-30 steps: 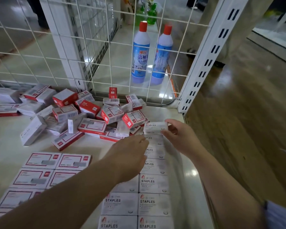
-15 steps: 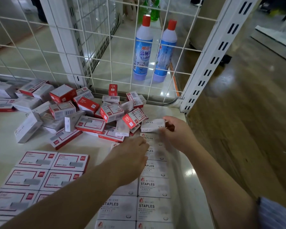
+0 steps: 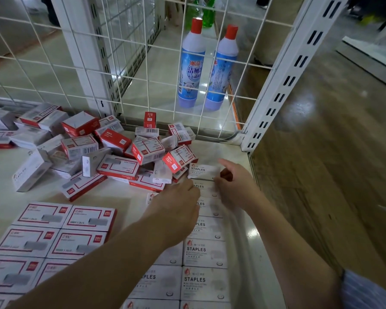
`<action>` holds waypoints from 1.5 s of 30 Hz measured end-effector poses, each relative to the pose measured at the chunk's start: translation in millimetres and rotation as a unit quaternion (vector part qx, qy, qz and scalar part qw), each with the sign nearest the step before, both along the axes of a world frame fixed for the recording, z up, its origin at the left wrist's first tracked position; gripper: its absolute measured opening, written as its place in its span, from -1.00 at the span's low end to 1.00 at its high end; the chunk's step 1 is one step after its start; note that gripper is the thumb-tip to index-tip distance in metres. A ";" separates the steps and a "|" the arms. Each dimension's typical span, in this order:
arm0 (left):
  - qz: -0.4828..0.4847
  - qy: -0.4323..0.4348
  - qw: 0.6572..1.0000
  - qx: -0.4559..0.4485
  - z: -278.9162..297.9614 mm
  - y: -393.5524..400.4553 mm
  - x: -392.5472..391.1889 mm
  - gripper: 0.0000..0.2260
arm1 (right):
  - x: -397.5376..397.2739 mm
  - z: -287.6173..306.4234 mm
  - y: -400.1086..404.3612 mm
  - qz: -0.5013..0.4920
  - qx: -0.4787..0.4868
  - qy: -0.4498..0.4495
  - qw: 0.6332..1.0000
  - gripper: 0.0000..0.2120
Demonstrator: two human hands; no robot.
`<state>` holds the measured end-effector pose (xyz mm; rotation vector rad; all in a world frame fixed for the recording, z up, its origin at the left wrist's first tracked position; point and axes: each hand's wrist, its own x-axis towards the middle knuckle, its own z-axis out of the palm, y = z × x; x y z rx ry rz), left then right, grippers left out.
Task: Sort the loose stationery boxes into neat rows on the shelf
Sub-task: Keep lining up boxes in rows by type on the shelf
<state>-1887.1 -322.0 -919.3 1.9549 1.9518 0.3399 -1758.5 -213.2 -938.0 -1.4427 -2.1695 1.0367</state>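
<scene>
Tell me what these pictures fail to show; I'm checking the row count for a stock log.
Head view only:
- White STAPLES rows: the left column lies mostly under the left hand and forearm; the nearest boxes are cut by the bottom edge, so no count.
- Red-framed rows: cut off at the left and bottom edges.
- Left hand's fingers: hidden under the hand.
- Small print on the held box: blurred.
</scene>
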 end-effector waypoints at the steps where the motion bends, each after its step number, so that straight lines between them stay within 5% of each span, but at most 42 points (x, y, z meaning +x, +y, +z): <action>1: 0.005 0.003 1.000 0.001 -0.4 0.4 0.7 -0.78 | 0.0 -2.5 0.3 0.001 -0.003 0.005 1.000 -0.84; 20: 0.048 0.014 0.999 -0.009 -11.5 10.8 13.3 -0.64 | 1.6 -2.1 -2.7 0.031 0.024 -0.038 0.998 -0.64; 30: 0.057 0.007 0.998 -0.021 -10.2 12.7 14.3 -0.67 | -0.8 -1.4 -6.5 0.064 0.091 -0.066 0.992 -0.73; 45: 0.034 -0.005 0.999 -0.026 0.9 -10.0 8.2 -0.65 | -1.9 3.3 -15.2 -0.001 0.098 -0.071 0.993 -0.58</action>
